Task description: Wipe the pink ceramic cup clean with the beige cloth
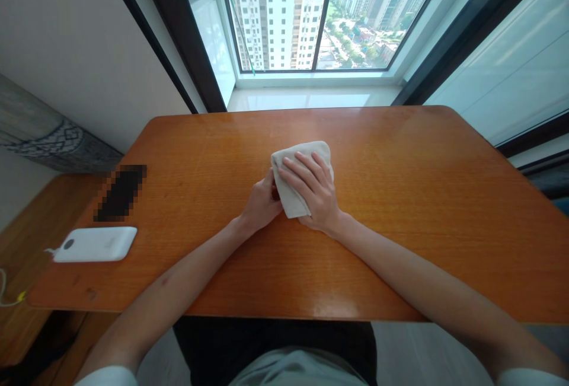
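Observation:
A folded off-white cloth [291,196] lies on the middle of the orange-brown wooden table [400,196]. My right hand [313,191] rests flat on top of it, fingers stretched out and slightly apart, pressing it down. My left hand [262,203] is curled at the cloth's left edge, fingertips pinching or tucked against the fold; what they grip is partly hidden.
A white power bank [96,244] with a cable lies near the table's front left corner, a pixelated dark flat object [120,193] just behind it. A lower wooden surface [26,238] adjoins on the left. Large windows stand beyond the far edge.

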Tool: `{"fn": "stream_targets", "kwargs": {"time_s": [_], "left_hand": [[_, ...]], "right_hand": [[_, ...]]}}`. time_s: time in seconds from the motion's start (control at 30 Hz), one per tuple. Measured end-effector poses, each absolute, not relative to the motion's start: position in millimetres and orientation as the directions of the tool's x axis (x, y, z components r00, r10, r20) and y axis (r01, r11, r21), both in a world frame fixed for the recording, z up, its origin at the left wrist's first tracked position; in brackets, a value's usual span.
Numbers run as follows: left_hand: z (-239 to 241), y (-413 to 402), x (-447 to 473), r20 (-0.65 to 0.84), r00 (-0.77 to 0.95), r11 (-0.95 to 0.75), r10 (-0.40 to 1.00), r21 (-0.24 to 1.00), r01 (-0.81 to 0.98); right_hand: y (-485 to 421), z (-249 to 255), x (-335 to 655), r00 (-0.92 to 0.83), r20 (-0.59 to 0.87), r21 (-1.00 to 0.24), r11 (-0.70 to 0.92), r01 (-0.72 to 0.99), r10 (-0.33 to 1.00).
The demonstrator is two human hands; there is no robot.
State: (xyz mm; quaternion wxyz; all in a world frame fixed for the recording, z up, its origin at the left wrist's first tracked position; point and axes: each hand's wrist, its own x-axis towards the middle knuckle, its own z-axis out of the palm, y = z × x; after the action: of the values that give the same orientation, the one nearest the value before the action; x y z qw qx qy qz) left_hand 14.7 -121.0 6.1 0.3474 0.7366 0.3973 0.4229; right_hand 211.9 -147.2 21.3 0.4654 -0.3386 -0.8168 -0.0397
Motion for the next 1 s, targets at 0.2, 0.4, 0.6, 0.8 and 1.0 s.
{"fn": "stream_targets", "kwargs": {"time_s": [0.2,0.4,0.6,0.8,1.0], "left_hand": [[13.3,-122.4,18.7,0.347,0.323,-0.449,0.880,0.831,0.329],[14.1,-123.8,17.7,0.315,0.377,-0.443,0.871,0.836,0.324],[10.0,-121.7,20.3,0.376,0.505,-0.558,0.777,0.782,0.277],[4.7,-117.5,18.7,0.439,0.416,-0.565,0.796,0.786,0.251],[10.4,-120.4,14.3,0.384,0.335,-0.483,0.860,0.824,0.296]], "right_hand": [[-136.9,20.1,215.1,-0.057,0.751,-0.527,0.648,0.550,0.658],[-132.7,15.8,215.7,0.034,0.714,-0.622,0.612,0.488,0.699],[-140.6,21.2,215.9,-0.117,0.821,-0.383,0.692,0.612,0.558],[-146.5,23.0,214.0,-0.276,0.823,-0.191,0.701,0.687,0.496],[-144.9,22.6,211.0,-0.246,0.793,-0.312,0.719,0.621,0.557]]}}
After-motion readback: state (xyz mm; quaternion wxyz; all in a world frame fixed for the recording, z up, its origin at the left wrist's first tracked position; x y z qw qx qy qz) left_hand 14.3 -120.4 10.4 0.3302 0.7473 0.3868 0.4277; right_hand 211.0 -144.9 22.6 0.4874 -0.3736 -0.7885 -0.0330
